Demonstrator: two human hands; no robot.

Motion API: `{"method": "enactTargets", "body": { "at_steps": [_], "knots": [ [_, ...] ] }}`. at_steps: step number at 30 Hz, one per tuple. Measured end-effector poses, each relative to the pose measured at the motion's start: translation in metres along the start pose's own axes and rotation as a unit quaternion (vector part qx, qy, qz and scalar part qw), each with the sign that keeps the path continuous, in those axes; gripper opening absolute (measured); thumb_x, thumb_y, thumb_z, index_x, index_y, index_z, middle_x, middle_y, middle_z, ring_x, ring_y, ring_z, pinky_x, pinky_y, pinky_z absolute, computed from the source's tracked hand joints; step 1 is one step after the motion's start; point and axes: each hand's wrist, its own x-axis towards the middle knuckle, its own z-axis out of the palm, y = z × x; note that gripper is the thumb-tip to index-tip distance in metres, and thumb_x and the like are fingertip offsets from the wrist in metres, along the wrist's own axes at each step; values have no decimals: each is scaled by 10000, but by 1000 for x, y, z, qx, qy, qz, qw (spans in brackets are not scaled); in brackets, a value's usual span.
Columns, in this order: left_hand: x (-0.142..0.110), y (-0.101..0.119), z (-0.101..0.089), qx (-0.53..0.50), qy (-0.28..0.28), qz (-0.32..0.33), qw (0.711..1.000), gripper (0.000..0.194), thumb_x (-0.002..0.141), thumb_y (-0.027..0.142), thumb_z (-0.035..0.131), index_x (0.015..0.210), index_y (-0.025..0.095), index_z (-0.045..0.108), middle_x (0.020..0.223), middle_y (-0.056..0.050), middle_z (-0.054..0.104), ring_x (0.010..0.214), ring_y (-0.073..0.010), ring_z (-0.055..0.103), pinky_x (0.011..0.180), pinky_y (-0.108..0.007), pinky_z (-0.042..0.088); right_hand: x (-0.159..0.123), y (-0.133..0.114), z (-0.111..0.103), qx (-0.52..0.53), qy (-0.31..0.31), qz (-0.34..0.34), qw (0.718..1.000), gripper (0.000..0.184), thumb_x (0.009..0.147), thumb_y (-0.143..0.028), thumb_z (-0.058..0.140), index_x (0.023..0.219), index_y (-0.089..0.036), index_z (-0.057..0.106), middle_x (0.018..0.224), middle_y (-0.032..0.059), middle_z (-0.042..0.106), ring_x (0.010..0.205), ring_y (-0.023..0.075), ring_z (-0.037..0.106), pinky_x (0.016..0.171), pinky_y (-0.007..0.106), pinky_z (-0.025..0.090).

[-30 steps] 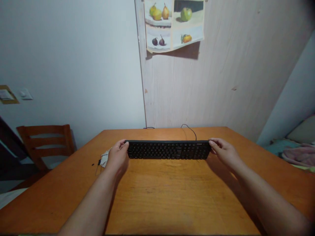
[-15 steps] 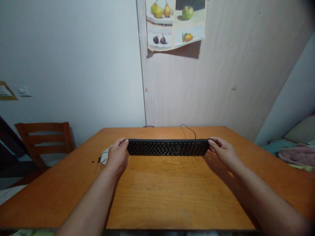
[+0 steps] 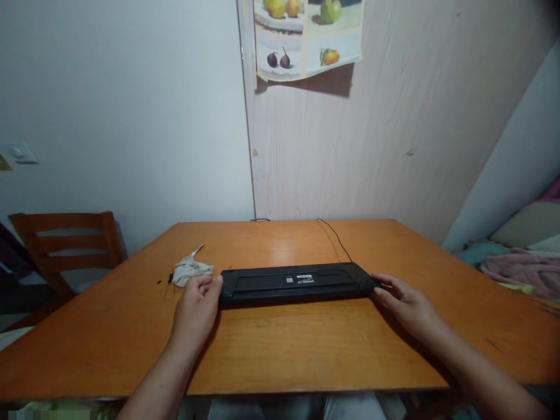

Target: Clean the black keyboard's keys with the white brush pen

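A black keyboard (image 3: 262,284) is turned with its underside up, so its labels face me and its keys are hidden. My left hand (image 3: 199,303) is closed on its left end, thumb on top. At the other end my right hand (image 3: 405,300) grips the right edge between thumb and fingers. The keyboard is low over the wooden table (image 3: 280,356); whether it touches the surface I cannot tell. From its back edge a thin black cable (image 3: 336,234) runs toward the far side of the table.
Just beyond my left hand lies a crumpled pale cloth (image 3: 191,269), with a small dark object (image 3: 158,282) to its left. A wooden chair (image 3: 72,242) stands at the left. Folded blankets (image 3: 516,268) lie off the right side. A wall backs the table.
The keyboard has flipped from its key side to its underside and come lower and closer to me. Both hands have moved with it. More of the cloth now shows.
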Motion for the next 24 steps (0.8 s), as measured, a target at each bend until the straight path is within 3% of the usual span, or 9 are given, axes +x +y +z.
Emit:
{"method": "enactTargets", "body": {
  "at_steps": [4, 8, 10, 12, 14, 16, 19, 21, 24],
  "knots": [
    [-15, -8, 2, 86, -26, 17, 996, 537, 851, 653, 596, 1127, 192, 602, 1133, -132, 735, 1050, -298, 705, 909, -401, 527, -13, 5, 0, -150, -19, -81, 985, 390, 898, -353, 572, 1226, -201, 718, 1270, 123, 731, 1198, 315, 677, 1105, 529, 485],
    [-26, 0, 2, 210, -56, 25, 976, 642, 901, 683, 497, 1282, 173, 577, 1191, -159, 723, 950, -317, 720, 903, -469, 532, -20, -1, 6, -232, -38, -110, 966, 478, 932, -305, 456, 1312, -124, 683, 1363, 179, 673, 1280, 320, 633, 1150, 527, 447],
    [-31, 7, 3, 245, -73, 32, 966, 693, 927, 670, 449, 1352, 132, 547, 1232, -192, 707, 1009, -342, 714, 930, -500, 525, -18, -9, 8, -256, -57, -103, 960, 508, 961, -325, 420, 1354, -107, 658, 1392, 192, 650, 1308, 325, 613, 1165, 522, 430],
    [-36, 15, 7, 287, -73, 69, 953, 738, 956, 638, 402, 1421, 74, 508, 1403, -251, 605, 1291, -394, 585, 1065, -555, 439, -14, -25, 10, -276, -58, -91, 955, 539, 1002, -377, 391, 1431, -125, 599, 1457, 181, 601, 1368, 328, 558, 1186, 528, 397],
    [-42, 24, 16, 334, -51, 114, 934, 778, 981, 622, 361, 1506, 53, 440, 1606, -264, 383, 1504, -431, 313, 1172, -627, 278, -8, -48, 14, -297, -32, -95, 950, 625, 1028, -464, 379, 1546, -124, 458, 1587, 175, 454, 1495, 342, 382, 1222, 566, 312],
    [-50, 34, 27, 359, -27, 168, 918, 772, 1006, 602, 332, 1578, 84, 355, 1689, -221, 222, 1566, -423, 106, 1203, -661, 159, -4, -74, 24, -313, -11, -132, 940, 710, 1036, -517, 361, 1616, -111, 313, 1680, 166, 268, 1570, 331, 180, 1248, 574, 229],
    [-61, 46, 44, 376, -23, 263, 888, 777, 1010, 590, 349, 1618, 110, 288, 1722, -175, 98, 1579, -384, -42, 1230, -632, 69, -5, -102, 48, -335, -9, -178, 925, 747, 1043, -552, 327, 1654, -143, 197, 1725, 123, 76, 1590, 301, 26, 1264, 558, 161],
    [-66, 49, 51, 396, -72, 281, 871, 811, 988, 640, 371, 1622, 141, 296, 1716, -160, 129, 1581, -381, 3, 1229, -641, 39, -9, -107, 64, -363, -54, -164, 916, 780, 1029, -601, 327, 1650, -143, 217, 1721, 131, 66, 1588, 322, 34, 1258, 576, 151],
    [-67, 45, 52, 420, -222, 263, 840, 850, 936, 754, 365, 1578, 199, 415, 1660, -156, 320, 1556, -381, 211, 1218, -669, 57, -15, -103, 77, -397, -196, -136, 886, 826, 979, -712, 344, 1601, -170, 376, 1665, 153, 296, 1555, 375, 218, 1237, 644, 117]
  ]
}}
